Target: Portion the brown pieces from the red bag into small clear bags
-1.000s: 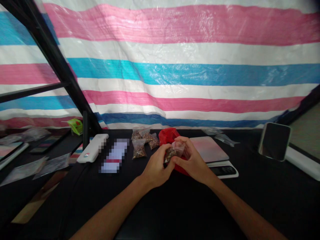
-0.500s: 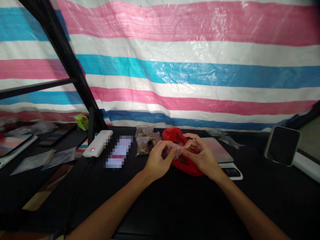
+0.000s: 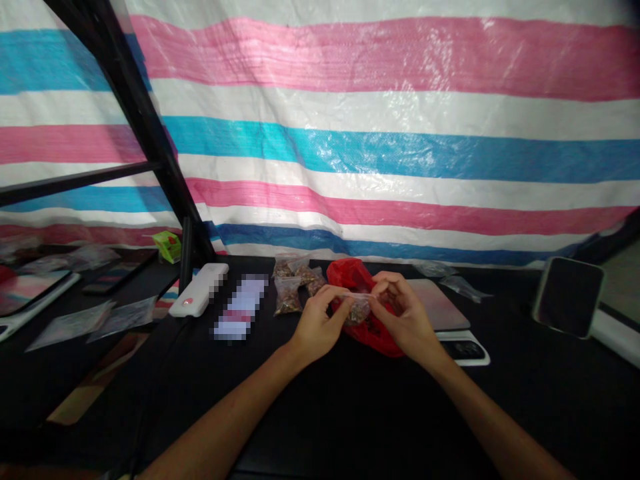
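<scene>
A small clear zip bag (image 3: 358,311) with brownish bits inside is pinched at its top edge between my two hands. My left hand (image 3: 320,320) grips its left corner with thumb and fingers, while my right hand (image 3: 403,316) grips the right corner. Beneath and behind them lies a red plastic bag (image 3: 346,271), partly covered by my hands. Several filled zip bags (image 3: 288,297) of the same kind are grouped on the black table (image 3: 320,413), just left of the red bag.
Right of my hands is a scale (image 3: 467,349) with a flat plate (image 3: 440,304). Clear plastic bags (image 3: 463,288) lie behind it. A phone-like device (image 3: 569,297) leans at far right. On the left are a white power bank (image 3: 200,289), a lit phone (image 3: 242,308) and a black frame post (image 3: 145,133).
The small bag between my hands now shows its filled body below the pinched edge. My right hand's fingers have drawn in to grip its corner. The view has shifted slightly.
</scene>
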Motion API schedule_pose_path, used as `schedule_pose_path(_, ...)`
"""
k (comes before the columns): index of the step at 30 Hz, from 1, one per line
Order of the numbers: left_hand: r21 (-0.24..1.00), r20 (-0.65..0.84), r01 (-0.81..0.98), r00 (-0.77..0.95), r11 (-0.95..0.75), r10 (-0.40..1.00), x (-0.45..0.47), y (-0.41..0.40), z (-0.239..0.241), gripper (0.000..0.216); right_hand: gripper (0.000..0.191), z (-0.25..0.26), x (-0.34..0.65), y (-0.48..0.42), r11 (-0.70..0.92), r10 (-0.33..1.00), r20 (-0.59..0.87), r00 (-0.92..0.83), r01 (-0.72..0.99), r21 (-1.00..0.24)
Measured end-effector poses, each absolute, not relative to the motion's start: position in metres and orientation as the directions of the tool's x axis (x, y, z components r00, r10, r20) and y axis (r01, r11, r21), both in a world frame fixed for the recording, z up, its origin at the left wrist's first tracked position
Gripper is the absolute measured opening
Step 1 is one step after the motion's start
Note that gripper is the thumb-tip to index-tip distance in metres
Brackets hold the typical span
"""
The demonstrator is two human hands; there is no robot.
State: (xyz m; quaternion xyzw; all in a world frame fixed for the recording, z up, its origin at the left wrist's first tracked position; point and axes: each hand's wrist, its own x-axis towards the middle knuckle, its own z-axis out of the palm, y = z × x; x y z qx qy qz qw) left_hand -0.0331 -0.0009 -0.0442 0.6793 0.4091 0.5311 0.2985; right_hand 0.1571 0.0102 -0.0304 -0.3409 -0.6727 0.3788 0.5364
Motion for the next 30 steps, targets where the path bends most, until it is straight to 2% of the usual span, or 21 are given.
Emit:
schedule_pose_path(7, 0.896, 0.409, 0.144, 0.108, -0.421, 0.906, -0.03, -0.002, -0.048, 0.024, 0.021, -0.026, 0.155, 0.009, 0.493, 0.862, 0.485, -0.147, 0.026, -0.87)
schedule_pose_path(17, 0.931, 0.353, 0.042, 0.136, -0.361, 0.926, -0.027, -0.001, -0.05, 0.027, 0.022, -0.027, 0.15, 0.003, 0.522, 0.846, 0.512, -0.153, 0.033, -0.853)
schedule_pose_path(25, 0.922, 0.373, 0.068, 0.111, -0.381, 0.921, -0.028, 0.0, -0.048, 0.025, 0.011, -0.028, 0.146, 0.002, 0.501, 0.862, 0.492, -0.121, 0.06, -0.863)
schedule_pose_path(30, 0.93, 0.354, 0.053, 0.128, -0.363, 0.926, -0.028, -0.001, -0.048, 0.026, 0.026, -0.028, 0.144, 0.001, 0.492, 0.86, 0.48, -0.17, 0.03, -0.87)
